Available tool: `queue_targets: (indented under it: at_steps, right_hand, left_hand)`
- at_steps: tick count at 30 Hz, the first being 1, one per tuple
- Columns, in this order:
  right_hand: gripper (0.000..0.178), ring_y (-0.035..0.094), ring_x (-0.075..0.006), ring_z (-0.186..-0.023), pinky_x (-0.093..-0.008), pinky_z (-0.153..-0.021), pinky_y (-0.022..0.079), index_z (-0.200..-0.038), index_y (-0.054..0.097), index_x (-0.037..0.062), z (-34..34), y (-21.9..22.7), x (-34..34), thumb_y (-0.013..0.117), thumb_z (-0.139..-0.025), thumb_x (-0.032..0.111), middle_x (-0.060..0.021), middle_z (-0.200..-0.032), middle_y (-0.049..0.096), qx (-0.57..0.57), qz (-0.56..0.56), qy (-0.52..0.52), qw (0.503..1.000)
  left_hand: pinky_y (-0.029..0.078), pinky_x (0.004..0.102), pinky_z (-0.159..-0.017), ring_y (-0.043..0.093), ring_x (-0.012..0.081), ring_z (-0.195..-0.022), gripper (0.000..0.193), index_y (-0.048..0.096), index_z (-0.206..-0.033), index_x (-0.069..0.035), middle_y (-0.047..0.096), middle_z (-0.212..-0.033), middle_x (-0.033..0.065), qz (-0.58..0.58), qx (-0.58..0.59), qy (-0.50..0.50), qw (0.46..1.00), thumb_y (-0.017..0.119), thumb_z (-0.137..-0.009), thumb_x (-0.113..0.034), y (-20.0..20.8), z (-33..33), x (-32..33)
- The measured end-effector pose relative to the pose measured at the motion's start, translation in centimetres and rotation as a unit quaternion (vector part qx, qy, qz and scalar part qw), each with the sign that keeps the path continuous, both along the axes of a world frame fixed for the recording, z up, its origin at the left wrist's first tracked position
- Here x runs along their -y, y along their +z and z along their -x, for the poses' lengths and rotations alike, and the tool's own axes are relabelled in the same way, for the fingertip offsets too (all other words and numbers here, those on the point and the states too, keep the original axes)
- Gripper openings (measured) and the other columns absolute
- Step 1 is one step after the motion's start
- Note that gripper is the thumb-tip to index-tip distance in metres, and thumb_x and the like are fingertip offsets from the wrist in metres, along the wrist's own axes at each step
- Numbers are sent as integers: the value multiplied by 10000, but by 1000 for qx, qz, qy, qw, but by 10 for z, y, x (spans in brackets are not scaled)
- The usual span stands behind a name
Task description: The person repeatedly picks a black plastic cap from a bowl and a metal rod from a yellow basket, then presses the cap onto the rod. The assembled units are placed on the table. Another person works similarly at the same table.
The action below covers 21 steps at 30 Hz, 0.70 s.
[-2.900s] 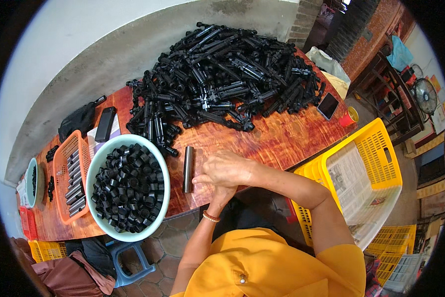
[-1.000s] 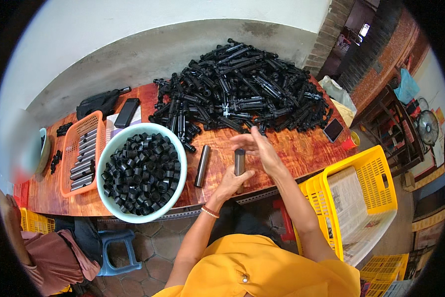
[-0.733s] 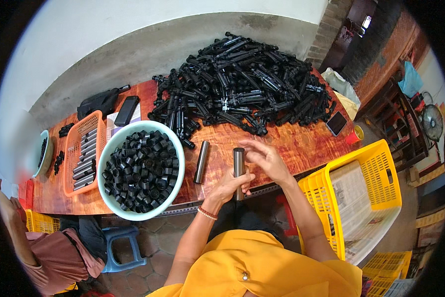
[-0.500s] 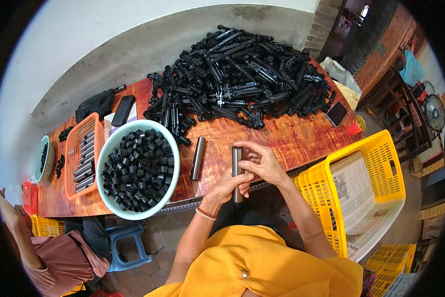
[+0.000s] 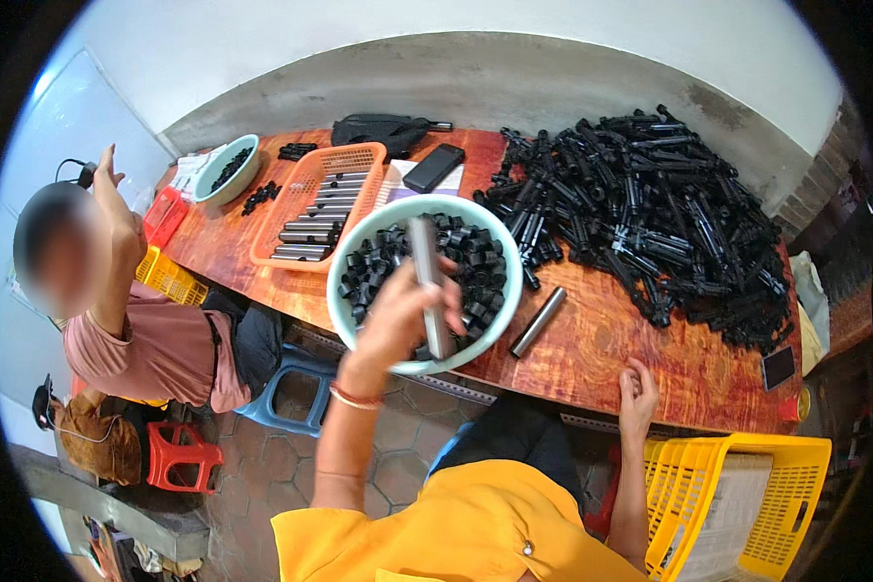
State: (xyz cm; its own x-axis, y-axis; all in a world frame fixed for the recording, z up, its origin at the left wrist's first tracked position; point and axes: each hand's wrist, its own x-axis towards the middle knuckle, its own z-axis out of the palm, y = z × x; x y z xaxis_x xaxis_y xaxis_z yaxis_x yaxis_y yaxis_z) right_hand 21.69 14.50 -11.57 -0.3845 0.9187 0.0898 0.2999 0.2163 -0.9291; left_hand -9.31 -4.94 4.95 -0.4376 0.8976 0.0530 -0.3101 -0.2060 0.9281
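Over a pale green bowl [image 5: 512,320] heaped with small black caps [image 5: 378,257], my left hand [image 5: 395,315] grips a steel-coloured metal tube [image 5: 425,276], slightly blurred. My right hand [image 5: 638,400] hangs by the front edge of the table, its fingers loosely bent and apart, with no object visible in them. On the table between my hands lies a second metal tube [image 5: 538,323]. Beyond the bowl, more metal tubes [image 5: 322,218] lie in rows inside an orange basket [image 5: 266,233].
A large pile of black plastic parts [image 5: 650,218] covers the right of the wooden table [image 5: 592,339]. Phones [image 5: 434,168] lie on it. A yellow crate [image 5: 708,485] stands at right. Another person [image 5: 155,339] sits at left near a blue stool [image 5: 296,388].
My view has swung left. The left hand has carried the tube leftward over the bowl, while the right hand has let go of it and dropped beside the table edge.
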Motion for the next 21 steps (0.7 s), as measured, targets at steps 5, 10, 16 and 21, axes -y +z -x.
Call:
queue_targets:
  at_steps: [5,10,16,21]
  right_hand:
    - [242,586,-209,-833,-301,-711,473,-1093,594,-23,12,5,14,595,-884,101,-97,-915,565,57,-117,-1,992]
    - [241,543,-303,-926,-370,-818,440,-1050,595,-38,14,-7,23,613,-820,32,-145,-979,532,67,-191,-16,979]
    - [262,545,-315,-931,-380,-836,440,-1024,609,-7,14,-2,30,642,-769,46,-156,-975,533,85,-208,-27,974]
    - [245,544,-299,-933,-384,-817,435,-993,631,2,13,1,31,661,-753,42,-129,-990,544,85,-233,-29,968]
  left_hand:
    - [461,269,-657,540,123,-726,370,470,-1184,-38,532,-865,42,113,-364,240,893,617,-861,-142,16,140,47]
    - [455,371,-737,561,295,-796,389,598,-1068,-39,554,-815,127,273,-618,290,677,713,-698,-63,-35,267,46]
    - [450,475,-724,573,410,-869,160,601,-907,-7,609,-874,230,217,-720,253,608,602,-748,-18,-118,354,25]
    - [461,442,-750,564,412,-920,147,618,-877,38,602,-848,233,373,-695,187,585,527,-774,-14,-134,361,18]
